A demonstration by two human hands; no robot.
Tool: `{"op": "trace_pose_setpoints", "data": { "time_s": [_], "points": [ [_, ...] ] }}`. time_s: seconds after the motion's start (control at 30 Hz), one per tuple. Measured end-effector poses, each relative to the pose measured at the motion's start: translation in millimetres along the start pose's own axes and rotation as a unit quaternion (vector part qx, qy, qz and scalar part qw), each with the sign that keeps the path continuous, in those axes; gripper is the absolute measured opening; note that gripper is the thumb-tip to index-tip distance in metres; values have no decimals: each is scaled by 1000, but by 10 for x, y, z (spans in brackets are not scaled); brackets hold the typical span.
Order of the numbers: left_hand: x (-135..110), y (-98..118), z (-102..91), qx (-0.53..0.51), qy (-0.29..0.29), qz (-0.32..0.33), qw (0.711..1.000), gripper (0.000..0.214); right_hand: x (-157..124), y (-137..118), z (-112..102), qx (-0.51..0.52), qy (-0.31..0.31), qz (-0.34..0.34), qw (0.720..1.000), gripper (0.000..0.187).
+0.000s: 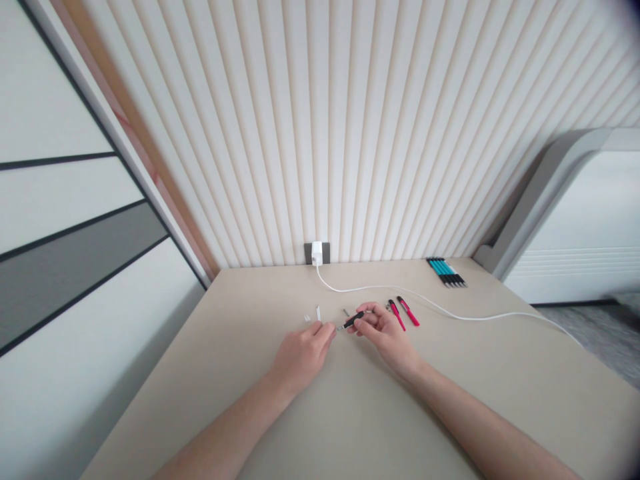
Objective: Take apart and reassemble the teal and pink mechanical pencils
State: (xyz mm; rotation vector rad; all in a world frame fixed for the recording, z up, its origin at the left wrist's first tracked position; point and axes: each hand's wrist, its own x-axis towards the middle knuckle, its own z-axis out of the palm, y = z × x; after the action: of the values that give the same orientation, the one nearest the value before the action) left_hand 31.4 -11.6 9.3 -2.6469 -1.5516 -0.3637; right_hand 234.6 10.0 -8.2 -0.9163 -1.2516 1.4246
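Note:
Over the middle of the table, my right hand (384,333) grips a black pen barrel (354,320) whose thin metallic end points toward my left. My left hand (305,351) is closed in a pinch just beside that end. What its fingertips hold is too small and hidden to make out. Behind the left hand lie a slim white stick-like part (318,312) and small clear bits (307,318). A short grey metallic piece (346,312) rests behind the black barrel. Two red pens with black ends, a nearer one (397,315) and a farther one (409,311), lie right of my right hand.
Several teal-and-black pens (446,272) lie in a row at the back right. A white charger (317,253) sits in the wall socket, its white cable (400,289) running across the table to the right edge. A ribbed wall (320,133) borders the table's back.

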Motion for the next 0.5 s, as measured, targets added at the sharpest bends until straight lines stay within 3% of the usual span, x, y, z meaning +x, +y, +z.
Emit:
{"op": "trace_pose_setpoints", "data": {
  "time_s": [0.5],
  "points": [
    [-7, 3, -9, -34, 1, -2, 999, 19, -14, 51, 6, 8, -57, 8, 998, 31]
  ]
}}
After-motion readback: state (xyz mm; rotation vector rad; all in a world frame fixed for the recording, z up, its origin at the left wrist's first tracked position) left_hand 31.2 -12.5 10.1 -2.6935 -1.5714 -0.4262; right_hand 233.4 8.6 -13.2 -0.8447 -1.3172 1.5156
